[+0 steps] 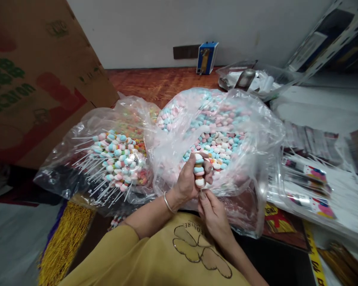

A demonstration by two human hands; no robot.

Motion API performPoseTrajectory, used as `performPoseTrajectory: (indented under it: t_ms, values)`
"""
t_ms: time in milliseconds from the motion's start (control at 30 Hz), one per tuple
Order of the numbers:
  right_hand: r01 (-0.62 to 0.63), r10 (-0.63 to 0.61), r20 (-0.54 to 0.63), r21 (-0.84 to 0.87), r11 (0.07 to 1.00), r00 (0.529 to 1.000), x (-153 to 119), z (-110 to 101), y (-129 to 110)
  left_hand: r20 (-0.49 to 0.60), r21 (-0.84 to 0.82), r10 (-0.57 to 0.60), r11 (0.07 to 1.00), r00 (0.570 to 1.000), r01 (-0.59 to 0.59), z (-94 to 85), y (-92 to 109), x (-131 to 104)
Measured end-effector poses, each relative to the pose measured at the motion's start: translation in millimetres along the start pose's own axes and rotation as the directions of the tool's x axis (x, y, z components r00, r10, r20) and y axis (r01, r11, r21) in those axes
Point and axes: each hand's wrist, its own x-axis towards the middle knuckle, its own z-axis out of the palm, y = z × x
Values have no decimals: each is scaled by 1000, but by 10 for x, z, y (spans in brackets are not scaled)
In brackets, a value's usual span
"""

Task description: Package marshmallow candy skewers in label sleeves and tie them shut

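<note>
My left hand (185, 180) is closed around a short stack of candies (199, 171) in white, blue, pink and orange, held upright. Just below the stack, my right hand (212, 208) pinches a thin stick at its lower end; the fingers cover most of it. Behind both hands lies a large clear plastic bag (170, 149), its mouth open on loose pastel candies (220, 151). To the left, a heap of candy skewers (119, 159) on white sticks rests on another clear bag (62, 159).
A big cardboard box (41, 79) stands at the left. On the wooden table (137, 81), a small blue device (207, 58) is against the wall. Printed packets (310, 202) and a bag of white items (262, 81) lie to the right. Yellow fringe (67, 242) hangs at the lower left.
</note>
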Motion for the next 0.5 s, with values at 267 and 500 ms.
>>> performPoseTrajectory:
  t_ms: [267,500]
  values:
    - [-152,116,135,301,941,984,-23,108,73,75,58,-65,996,995,61,-309,97,-331]
    - [-142,115,122,242,960,986,-4,188,94,81,190,6,982,997,-22,-526,32,-489]
